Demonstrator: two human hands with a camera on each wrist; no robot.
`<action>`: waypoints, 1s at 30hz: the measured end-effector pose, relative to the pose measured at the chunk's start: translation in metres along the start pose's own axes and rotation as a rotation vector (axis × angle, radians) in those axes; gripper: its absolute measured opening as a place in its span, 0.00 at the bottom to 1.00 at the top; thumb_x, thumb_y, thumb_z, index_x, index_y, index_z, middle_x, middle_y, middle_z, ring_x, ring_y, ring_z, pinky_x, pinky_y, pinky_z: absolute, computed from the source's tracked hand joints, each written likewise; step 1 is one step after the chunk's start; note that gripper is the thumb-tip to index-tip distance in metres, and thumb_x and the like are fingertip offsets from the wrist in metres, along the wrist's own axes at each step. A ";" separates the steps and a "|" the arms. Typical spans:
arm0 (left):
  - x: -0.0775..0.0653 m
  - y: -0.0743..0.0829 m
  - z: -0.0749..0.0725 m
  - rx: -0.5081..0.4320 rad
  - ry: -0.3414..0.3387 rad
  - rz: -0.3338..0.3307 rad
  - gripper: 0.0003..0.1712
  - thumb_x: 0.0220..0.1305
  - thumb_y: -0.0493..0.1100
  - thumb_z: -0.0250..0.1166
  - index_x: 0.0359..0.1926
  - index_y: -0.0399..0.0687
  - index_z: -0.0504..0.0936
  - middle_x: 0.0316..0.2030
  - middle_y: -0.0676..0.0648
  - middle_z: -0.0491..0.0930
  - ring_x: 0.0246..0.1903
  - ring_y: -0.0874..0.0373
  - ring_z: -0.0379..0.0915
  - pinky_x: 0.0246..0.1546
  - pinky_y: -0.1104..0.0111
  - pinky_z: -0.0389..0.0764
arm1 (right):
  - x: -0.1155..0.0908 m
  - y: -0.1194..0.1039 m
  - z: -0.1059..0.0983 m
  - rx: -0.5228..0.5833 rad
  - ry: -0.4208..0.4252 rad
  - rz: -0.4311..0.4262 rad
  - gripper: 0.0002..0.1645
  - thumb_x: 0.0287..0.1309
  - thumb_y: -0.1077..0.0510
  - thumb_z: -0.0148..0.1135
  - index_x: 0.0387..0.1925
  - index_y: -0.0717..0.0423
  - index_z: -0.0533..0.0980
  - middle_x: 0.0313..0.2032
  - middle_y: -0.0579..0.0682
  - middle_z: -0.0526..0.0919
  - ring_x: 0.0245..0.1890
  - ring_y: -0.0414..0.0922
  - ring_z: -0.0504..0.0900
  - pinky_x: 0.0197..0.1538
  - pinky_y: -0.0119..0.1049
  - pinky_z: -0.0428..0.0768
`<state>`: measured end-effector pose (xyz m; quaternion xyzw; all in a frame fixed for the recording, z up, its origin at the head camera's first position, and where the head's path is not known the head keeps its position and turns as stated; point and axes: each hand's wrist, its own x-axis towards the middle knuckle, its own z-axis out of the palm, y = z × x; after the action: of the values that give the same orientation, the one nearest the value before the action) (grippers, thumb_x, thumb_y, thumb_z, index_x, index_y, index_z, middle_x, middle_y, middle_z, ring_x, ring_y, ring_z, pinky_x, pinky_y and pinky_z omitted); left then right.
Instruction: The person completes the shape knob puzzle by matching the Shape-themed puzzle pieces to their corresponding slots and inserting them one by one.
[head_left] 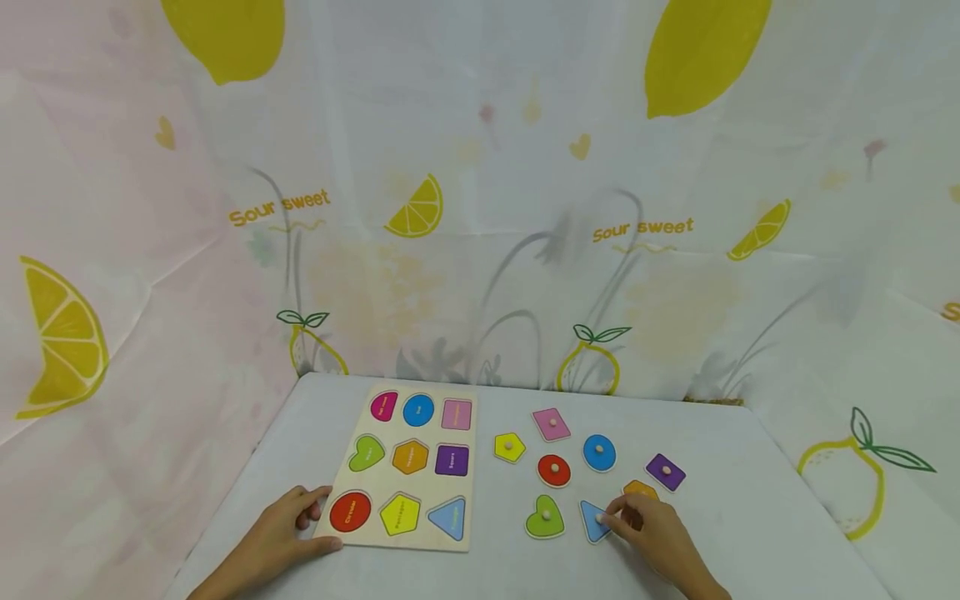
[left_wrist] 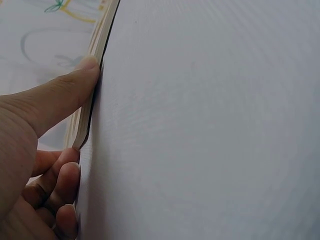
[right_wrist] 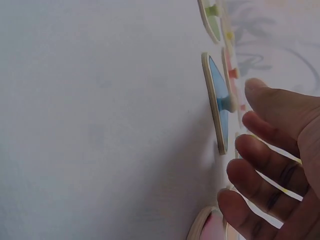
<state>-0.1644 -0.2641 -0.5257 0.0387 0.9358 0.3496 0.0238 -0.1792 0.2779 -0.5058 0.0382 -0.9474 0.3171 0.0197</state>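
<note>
My left hand (head_left: 288, 529) holds the near left corner of a wooden shape puzzle board (head_left: 397, 537). Its thumb (left_wrist: 75, 85) lies against the near edge and the other fingers bend at the left side. Over a light-blue triangle piece (head_left: 592, 521) is my right hand (head_left: 652, 529), thumb and forefinger spread around its small knob (right_wrist: 229, 103). A gap shows between these fingertips and the knob in the right wrist view. An orange piece (head_left: 639, 488) is partly covered by the right hand. Beside the triangle lies a green heart piece (head_left: 543, 521).
Further knobbed pieces lie right of the board: yellow pentagon (head_left: 509, 449), pink parallelogram-like piece (head_left: 552, 425), red circle (head_left: 553, 473), blue round piece (head_left: 599, 454) and purple square (head_left: 665, 473). A pink piece (right_wrist: 212, 227) shows low in the right wrist view. Lemon-printed cloth hangs behind the white table.
</note>
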 end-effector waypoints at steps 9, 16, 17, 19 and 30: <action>0.002 -0.003 -0.002 -0.002 -0.013 0.053 0.47 0.45 0.54 0.84 0.63 0.34 0.78 0.34 0.53 0.67 0.34 0.62 0.63 0.33 0.72 0.69 | -0.007 -0.002 0.005 -0.015 -0.004 -0.023 0.10 0.51 0.54 0.80 0.33 0.49 0.85 0.24 0.39 0.72 0.27 0.35 0.69 0.32 0.28 0.71; -0.002 -0.004 0.001 -0.007 -0.016 0.025 0.48 0.45 0.54 0.85 0.63 0.34 0.78 0.33 0.53 0.67 0.34 0.62 0.63 0.32 0.72 0.68 | -0.002 -0.004 0.013 -0.063 0.040 -0.008 0.09 0.51 0.55 0.81 0.32 0.49 0.86 0.23 0.38 0.73 0.26 0.35 0.68 0.31 0.29 0.70; -0.003 -0.004 0.001 0.003 -0.011 0.031 0.48 0.45 0.54 0.85 0.62 0.34 0.79 0.33 0.53 0.67 0.34 0.62 0.63 0.32 0.72 0.68 | -0.002 -0.004 0.014 -0.064 0.043 -0.001 0.08 0.51 0.56 0.81 0.32 0.49 0.86 0.23 0.38 0.73 0.26 0.35 0.68 0.31 0.29 0.70; -0.002 -0.003 0.001 0.017 0.000 0.034 0.48 0.44 0.55 0.84 0.62 0.35 0.79 0.33 0.53 0.67 0.34 0.62 0.63 0.33 0.72 0.68 | -0.001 -0.005 0.016 -0.071 0.049 0.004 0.07 0.52 0.56 0.80 0.32 0.49 0.87 0.23 0.38 0.73 0.26 0.36 0.69 0.30 0.30 0.70; -0.002 -0.002 -0.001 0.022 -0.014 0.038 0.50 0.45 0.56 0.84 0.64 0.33 0.77 0.34 0.53 0.66 0.35 0.62 0.62 0.33 0.72 0.67 | 0.000 -0.010 0.015 -0.141 0.052 -0.006 0.05 0.55 0.56 0.78 0.33 0.50 0.87 0.24 0.39 0.71 0.26 0.36 0.67 0.29 0.30 0.68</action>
<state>-0.1629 -0.2663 -0.5265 0.0591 0.9385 0.3395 0.0235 -0.1790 0.2607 -0.5117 0.0314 -0.9665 0.2503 0.0477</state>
